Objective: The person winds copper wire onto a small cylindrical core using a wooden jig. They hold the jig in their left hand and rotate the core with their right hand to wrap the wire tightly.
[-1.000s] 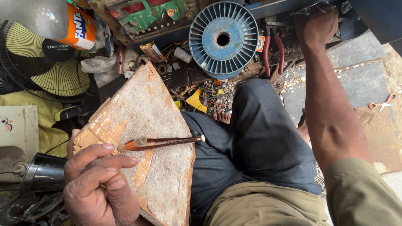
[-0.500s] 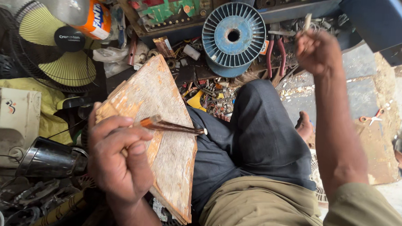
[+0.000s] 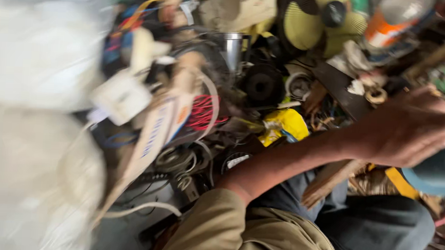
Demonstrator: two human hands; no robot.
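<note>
The picture is smeared by motion. My left hand (image 3: 410,127) reaches to the right on an arm in an olive sleeve (image 3: 237,232). Its fingers curl over the rim of a blue round spool (image 3: 435,174) at the right edge. Under the forearm lies the edge of a worn wooden board (image 3: 328,184), and below that my knee in dark trousers (image 3: 379,229). The thin tool that the hand held earlier does not show. My right hand is out of the picture.
Dense clutter covers the ground: a yellow fan blade (image 3: 309,25), a bottle with an orange label (image 3: 390,22), a black round part (image 3: 262,84), a yellow wrapper (image 3: 286,124), red wires (image 3: 203,114), white cables (image 3: 142,207). A pale blurred mass (image 3: 34,130) fills the left.
The camera has swung sharply to the left and the view is blurred. My left hand went from above the board to the blue spool. My right arm left the view.
</note>
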